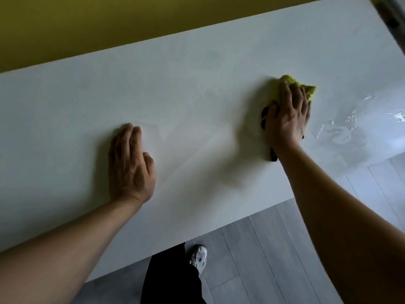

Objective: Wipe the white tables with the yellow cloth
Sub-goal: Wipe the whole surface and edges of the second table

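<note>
A white table [197, 106] fills most of the view. My right hand [287, 115] presses a bunched yellow cloth [306, 91] flat onto the table's right half; the fingers lie fairly straight over it and most of the cloth is hidden beneath them. A dark thing [272, 155] shows under that hand and wrist; I cannot tell what it is. My left hand [130, 163] rests palm down on the bare table at centre left, fingers straight and together, holding nothing.
Wet streaks [341, 132] glisten on the table to the right of the cloth. A yellow wall [87, 25] runs along the table's far edge. Grey plank floor [263, 260] lies before the near edge, with my dark trouser leg and white shoe [198, 257].
</note>
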